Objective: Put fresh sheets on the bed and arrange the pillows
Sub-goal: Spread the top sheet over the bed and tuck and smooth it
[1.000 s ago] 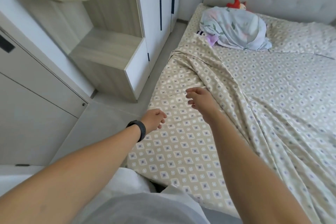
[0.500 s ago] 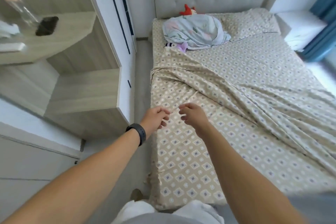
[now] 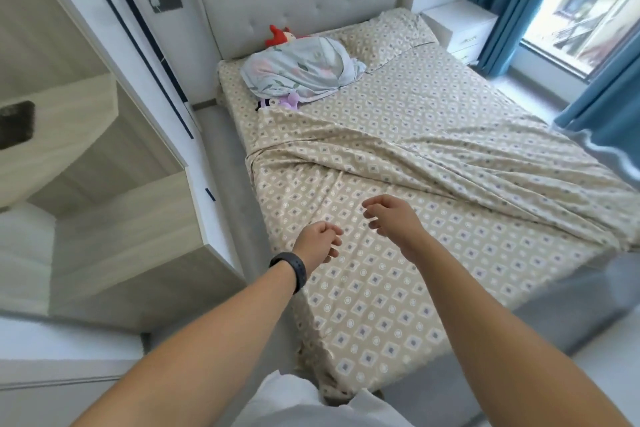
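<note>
Beige patterned top sheet (image 3: 433, 163) bunched in a diagonal ridge across the bed (image 3: 571, 291), running far-left to near-right; nearer its left end, left hand (image 3: 317, 246) loosely curled, holding nothing. Just right, right hand (image 3: 393, 220) likewise empty, closest to the folds.

Bed (image 3: 242, 80) runs lengthwise away from the person, headboard (image 3: 298, 10) at far end. Loose top sheet (image 3: 433, 166) lies over the near half, bunched in folds toward the right side. At the head: bundled cloth (image 3: 298, 74) on the left, soft toy (image 3: 278, 36) behind it against the headboard, pillow (image 3: 381, 35) to the right. Wardrobe (image 3: 114, 45) and shelves (image 3: 114, 218) left of bed. Nightstand (image 3: 460, 28) right of pillow; curtains (image 3: 512, 0) and window (image 3: 588, 3) beyond. Left hand (image 3: 317, 246) and right hand (image 3: 391, 218) over the near left corner.
</note>
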A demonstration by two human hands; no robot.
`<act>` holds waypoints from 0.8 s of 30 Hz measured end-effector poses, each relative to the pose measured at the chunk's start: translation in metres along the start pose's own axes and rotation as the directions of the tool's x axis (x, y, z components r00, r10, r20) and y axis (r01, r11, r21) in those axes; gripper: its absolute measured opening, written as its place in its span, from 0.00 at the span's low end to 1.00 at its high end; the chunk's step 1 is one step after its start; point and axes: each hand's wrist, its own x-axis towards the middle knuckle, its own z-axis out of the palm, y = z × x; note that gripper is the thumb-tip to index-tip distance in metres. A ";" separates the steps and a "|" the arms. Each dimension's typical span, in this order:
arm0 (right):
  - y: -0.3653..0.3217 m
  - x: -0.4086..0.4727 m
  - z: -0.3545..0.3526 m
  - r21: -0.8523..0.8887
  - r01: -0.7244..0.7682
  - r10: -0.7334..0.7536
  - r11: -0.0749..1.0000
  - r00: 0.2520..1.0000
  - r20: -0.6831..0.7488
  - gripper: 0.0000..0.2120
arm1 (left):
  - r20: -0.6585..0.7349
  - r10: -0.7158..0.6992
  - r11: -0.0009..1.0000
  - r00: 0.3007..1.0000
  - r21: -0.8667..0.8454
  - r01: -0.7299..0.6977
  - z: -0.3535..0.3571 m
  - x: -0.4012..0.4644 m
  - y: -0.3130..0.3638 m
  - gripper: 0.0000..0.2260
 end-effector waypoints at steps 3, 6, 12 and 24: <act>0.002 -0.004 0.000 0.044 0.001 0.002 0.999 0.998 -0.066 0.09 | 0.080 0.037 0.996 0.996 0.074 -0.043 0.000 0.001 -0.001 0.11; 0.006 -0.013 0.011 0.034 -0.026 0.028 0.999 0.997 -0.074 0.09 | 0.085 0.001 1.000 0.996 0.020 -0.003 -0.009 0.012 -0.002 0.11; 0.005 -0.004 0.045 0.078 -0.070 0.086 0.994 0.971 -0.223 0.09 | 0.207 -0.014 1.000 0.978 -0.018 0.018 -0.039 0.050 0.008 0.11; -0.069 0.025 0.194 0.157 -0.078 0.104 0.984 0.980 -0.169 0.09 | 0.246 -0.038 0.999 0.969 0.015 0.035 -0.185 0.107 0.017 0.11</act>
